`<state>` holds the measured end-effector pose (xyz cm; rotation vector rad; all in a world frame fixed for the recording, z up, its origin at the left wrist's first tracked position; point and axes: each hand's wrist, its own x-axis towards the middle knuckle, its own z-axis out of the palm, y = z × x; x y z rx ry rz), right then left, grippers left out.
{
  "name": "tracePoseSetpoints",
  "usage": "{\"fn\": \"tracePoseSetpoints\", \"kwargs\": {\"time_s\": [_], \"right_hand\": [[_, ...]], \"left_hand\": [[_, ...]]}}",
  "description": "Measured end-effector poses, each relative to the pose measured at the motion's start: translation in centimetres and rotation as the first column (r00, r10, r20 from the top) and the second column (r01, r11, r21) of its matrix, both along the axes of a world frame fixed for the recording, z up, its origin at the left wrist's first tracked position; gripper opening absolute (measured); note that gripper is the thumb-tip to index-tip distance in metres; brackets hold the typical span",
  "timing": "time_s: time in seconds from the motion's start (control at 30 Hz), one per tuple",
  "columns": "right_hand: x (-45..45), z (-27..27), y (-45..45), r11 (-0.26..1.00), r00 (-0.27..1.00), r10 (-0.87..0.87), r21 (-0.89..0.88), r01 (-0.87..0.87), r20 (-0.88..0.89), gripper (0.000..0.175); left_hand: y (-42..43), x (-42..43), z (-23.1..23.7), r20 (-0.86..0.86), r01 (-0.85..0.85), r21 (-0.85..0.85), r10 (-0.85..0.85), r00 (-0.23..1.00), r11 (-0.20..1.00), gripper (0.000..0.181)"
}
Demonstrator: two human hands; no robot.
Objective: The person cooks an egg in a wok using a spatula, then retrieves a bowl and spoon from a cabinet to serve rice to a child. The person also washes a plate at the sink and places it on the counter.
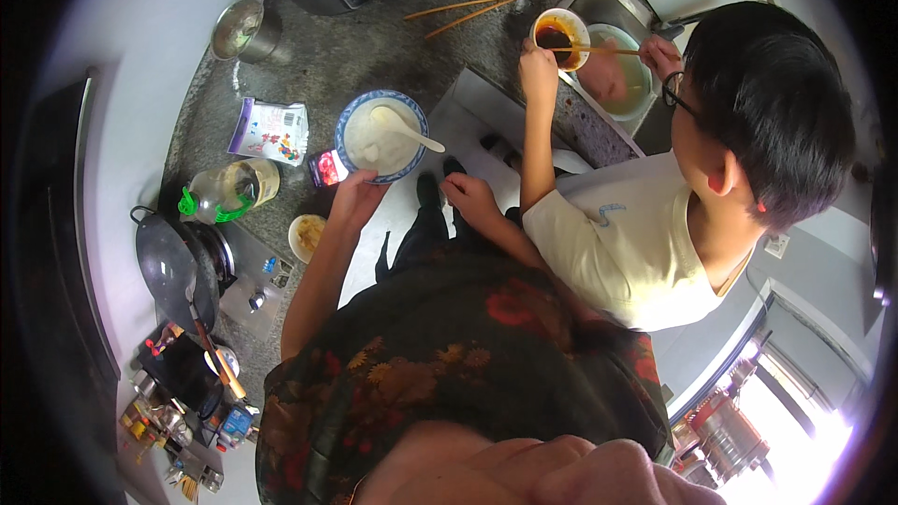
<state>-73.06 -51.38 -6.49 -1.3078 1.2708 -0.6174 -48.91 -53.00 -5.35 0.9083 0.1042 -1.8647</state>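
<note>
My left hand grips the near rim of a blue-and-white bowl, held level by the counter's edge. White, milky contents fill much of it. A white soup spoon rests inside, its handle over the right rim. My right hand is loosely curled in front of my body, with nothing visible in it. Left of the bowl lie a lit smartphone, partly covered by it, and a white-and-purple plastic packet. A small bowl of yellowish food stands beside my left forearm.
At right, another person holds a cup of dark sauce and a chopstick above a basin in the sink. Two chopsticks, an oil bottle, a metal pot and a wok are around the counter.
</note>
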Motion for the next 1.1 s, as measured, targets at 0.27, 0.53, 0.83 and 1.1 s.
{"fn": "tracePoseSetpoints", "kwargs": {"time_s": [0.27,0.53,0.83,1.1], "right_hand": [[0.8,1.9,-0.6,0.998,0.999,-0.031,-0.049,0.033,0.035,0.015],[1.0,2.8,-1.1,0.999,0.999,0.034,-0.029,-0.033,0.010,0.015],[0.8,2.7,-1.6,0.998,0.999,0.043,-0.034,-0.043,-0.008,0.015],[0.4,2.5,-2.2,0.998,0.999,0.048,-0.035,-0.048,-0.001,0.015]], "left_hand": [[0.4,-0.5,0.2,-0.011,-0.006,-0.010,0.005,1.000,1.000,0.055],[0.6,-0.5,0.1,-0.023,0.005,-0.024,-0.006,1.000,1.000,0.052],[0.2,-0.5,-0.2,0.018,0.012,-0.018,-0.011,1.000,1.000,0.052],[-0.6,-0.8,-0.3,0.013,0.039,-0.059,-0.038,0.999,0.997,0.052]]}}
